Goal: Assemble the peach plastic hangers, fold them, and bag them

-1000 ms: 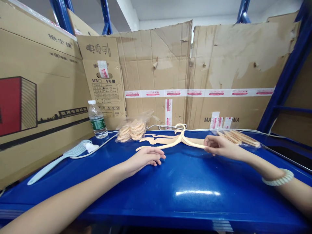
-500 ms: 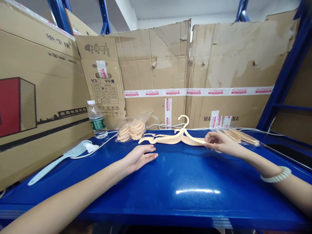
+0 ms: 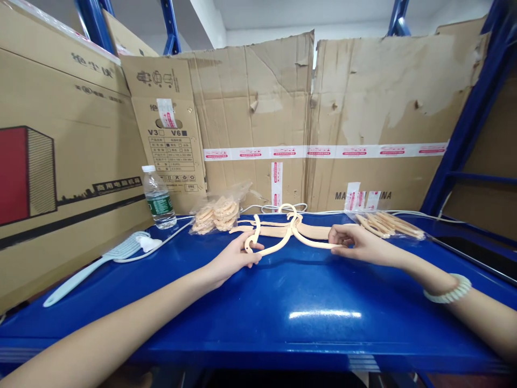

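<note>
Between my two hands is a cream plastic clothes hanger (image 3: 276,248), held just above the table with its hook pointing away. My left hand (image 3: 233,256) pinches the hanger's left end, where a small curved notch shows. The fingers of my right hand (image 3: 350,243) are closed on its right arm; that tip is hidden by them. Right behind lies a stack of similar hangers (image 3: 313,231) on the blue table (image 3: 299,296), partly covered by the held one.
A clear bag of cream plastic parts (image 3: 218,213) and a water bottle (image 3: 159,199) stand at back left, near a pale blue brush (image 3: 97,264). At right lie bagged cream rods (image 3: 390,223) and a dark flat device (image 3: 476,256). Cardboard (image 3: 258,118) walls the back.
My left hand has closed on the left end of a hanger. This hanger has come off the stack toward me, with my right hand still on its right arm.
</note>
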The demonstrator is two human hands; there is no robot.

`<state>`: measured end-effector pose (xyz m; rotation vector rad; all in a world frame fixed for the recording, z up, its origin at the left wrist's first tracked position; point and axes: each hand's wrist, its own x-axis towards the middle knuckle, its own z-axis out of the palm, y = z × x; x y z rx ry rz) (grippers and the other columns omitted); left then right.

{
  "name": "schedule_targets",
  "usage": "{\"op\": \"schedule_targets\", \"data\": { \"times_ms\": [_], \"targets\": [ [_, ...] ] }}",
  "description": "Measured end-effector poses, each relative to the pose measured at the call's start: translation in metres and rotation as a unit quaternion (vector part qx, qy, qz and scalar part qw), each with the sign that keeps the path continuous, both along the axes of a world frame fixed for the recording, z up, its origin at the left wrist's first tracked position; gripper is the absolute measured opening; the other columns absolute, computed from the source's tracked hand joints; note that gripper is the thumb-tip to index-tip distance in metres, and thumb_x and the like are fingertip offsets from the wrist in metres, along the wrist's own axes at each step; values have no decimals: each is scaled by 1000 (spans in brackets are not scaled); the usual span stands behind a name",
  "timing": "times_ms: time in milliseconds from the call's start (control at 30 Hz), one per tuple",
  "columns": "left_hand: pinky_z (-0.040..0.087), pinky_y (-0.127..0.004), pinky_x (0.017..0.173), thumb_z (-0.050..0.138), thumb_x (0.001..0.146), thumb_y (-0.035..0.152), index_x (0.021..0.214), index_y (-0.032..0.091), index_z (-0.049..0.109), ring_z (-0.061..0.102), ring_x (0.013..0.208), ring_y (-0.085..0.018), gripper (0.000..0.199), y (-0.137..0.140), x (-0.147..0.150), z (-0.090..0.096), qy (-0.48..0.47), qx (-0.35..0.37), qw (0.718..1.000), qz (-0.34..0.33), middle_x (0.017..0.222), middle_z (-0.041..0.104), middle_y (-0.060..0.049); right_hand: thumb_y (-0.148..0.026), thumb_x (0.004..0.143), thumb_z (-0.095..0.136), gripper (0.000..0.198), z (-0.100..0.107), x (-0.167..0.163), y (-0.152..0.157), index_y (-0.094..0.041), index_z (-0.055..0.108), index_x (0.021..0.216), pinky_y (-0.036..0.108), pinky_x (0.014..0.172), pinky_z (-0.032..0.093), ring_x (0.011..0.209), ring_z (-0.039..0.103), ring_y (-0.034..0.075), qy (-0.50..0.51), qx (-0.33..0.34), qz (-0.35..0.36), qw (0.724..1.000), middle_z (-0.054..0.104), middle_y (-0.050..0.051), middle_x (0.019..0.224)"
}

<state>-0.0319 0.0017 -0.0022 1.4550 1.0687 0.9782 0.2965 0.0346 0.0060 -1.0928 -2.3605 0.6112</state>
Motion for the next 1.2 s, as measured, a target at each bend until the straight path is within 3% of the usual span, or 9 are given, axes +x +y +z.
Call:
{"op": "schedule_targets", "data": {
  "times_ms": [167,300,433,567,667,767,1000,1100,1200],
  "targets": [
    [33,-24,55,68,73,28,113,13,58,47,59,-9,43,3,-2,-4,38,23,998,-40,86,67,-6,-31,82,54,15,4,0,-1,-20,60,88,35,73,45,81,56,21,-59,135,-29,989,64,7,87],
    [34,-25,56,67,74,28,111,12,59,47,60,-10,41,6,-4,-8,6,26,999,-28,86,68,-8,-30,88,47,22,6,3,0,-20,67,90,38,75,42,86,53,26,-134,267,-73,952,66,11,84],
    [36,-25,60,67,74,26,111,12,60,49,63,-10,41,4,-2,-6,6,23,1000,-16,86,68,-7,-27,90,43,25,6,0,-7,-20,67,93,35,68,40,82,57,25,-197,312,-169,914,68,10,92],
    [38,-25,62,67,74,24,111,13,60,50,63,-10,39,0,-1,-3,3,13,1000,-5,86,67,-7,-25,91,39,28,4,-8,-16,-19,66,94,32,61,40,76,60,24,-241,302,-208,899,67,10,95],
    [38,-25,63,67,74,23,110,13,60,51,64,-10,38,1,-1,-4,-7,9,1000,-2,86,67,-6,-23,90,39,28,2,-10,-15,-19,66,93,34,65,46,83,61,24,-188,301,-153,922,62,12,105],
    [40,-25,63,68,74,23,110,13,59,51,64,-9,38,2,-1,-5,-18,13,1000,-2,85,66,-6,-21,88,41,27,0,-9,-11,-20,64,102,37,76,51,91,60,23,-61,290,-94,950,56,12,112],
    [42,-24,65,71,70,23,110,14,61,52,64,-9,42,4,-3,-8,-32,16,999,-5,87,68,-6,-39,81,59,39,-2,-9,-6,-23,59,116,37,71,58,77,63,17,150,163,-103,970,51,12,118],
    [43,-25,66,72,70,23,108,15,63,54,65,-9,40,4,-4,-10,-38,28,999,-6,87,67,-5,-42,76,65,48,-2,-9,-4,-21,58,118,39,72,57,73,65,18,199,98,-94,970,60,12,112],
    [45,-24,68,72,68,19,105,17,65,55,66,-9,38,3,-3,-9,-69,31,997,23,82,64,-1,-44,73,66,43,0,-9,-3,-18,64,108,39,75,56,78,66,21,218,45,-86,971,69,10,99]
  ]
}}
